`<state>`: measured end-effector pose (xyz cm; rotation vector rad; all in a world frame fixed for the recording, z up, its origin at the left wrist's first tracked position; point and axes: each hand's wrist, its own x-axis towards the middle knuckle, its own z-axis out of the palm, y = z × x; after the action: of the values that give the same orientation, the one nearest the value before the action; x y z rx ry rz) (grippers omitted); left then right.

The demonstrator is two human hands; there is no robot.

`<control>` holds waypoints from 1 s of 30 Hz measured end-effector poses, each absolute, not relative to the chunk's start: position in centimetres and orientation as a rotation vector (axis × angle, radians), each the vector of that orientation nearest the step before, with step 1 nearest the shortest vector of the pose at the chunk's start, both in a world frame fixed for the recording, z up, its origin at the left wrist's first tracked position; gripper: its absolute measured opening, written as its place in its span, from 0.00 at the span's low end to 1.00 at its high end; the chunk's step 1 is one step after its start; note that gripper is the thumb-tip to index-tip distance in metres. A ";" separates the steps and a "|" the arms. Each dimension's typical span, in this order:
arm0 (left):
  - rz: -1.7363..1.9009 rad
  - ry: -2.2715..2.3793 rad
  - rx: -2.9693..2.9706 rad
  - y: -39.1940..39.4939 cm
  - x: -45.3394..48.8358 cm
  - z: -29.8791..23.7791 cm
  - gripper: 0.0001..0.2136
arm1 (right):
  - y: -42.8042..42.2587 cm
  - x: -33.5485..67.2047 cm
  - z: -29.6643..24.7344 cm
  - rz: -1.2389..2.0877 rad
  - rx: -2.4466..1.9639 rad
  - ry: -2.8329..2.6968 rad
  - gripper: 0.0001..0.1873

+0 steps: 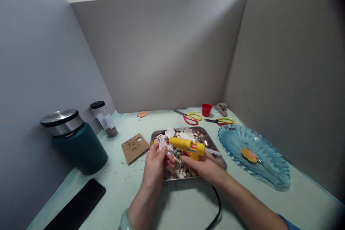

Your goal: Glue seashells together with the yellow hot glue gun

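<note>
The right hand [206, 167] is wrapped around the handle of a yellow glue gun [187, 146], its grip clamped on the tool, with the nozzle pointing left toward the other hand. A clear glue stick [212, 151] juts out of the back of the gun, and a black cord [217, 206] trails down over the bench [185, 208] toward the person. The left hand [156, 163] pinches a small white shell [164, 146] at its fingertips, grip closed on it, just at the gun's tip. Both hands hover over a metal tray [222, 163] heaped with more shells and pebbles.

To do this gluing well, it seems wise to keep the shell steady and turn its bare face up to the nozzle, so the fingertips stay clear of the hot tip. A light squeeze on the trigger should do; too much glue would likely run onto the fingers or drip into the tray. Holding the work low over the tray looks sensible, since stray threads then fall there and not on the bench.

To the right a blue glass dish [269, 172] holds one orange shell [249, 155]. Two pairs of yellow-handled scissors [192, 117] lie behind the tray, well apart from the hands.
</note>
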<state>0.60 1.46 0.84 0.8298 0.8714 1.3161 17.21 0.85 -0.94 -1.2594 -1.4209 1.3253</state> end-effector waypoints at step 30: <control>1.313 0.852 0.858 1.4 0.6 0.7 0.23 | 0.9 17.0 -0.8 1.332 -1.233 -1.400 0.13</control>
<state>0.56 1.44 0.69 0.8579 0.8520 1.3126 16.98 0.85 -0.79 -1.2326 -1.3999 1.3316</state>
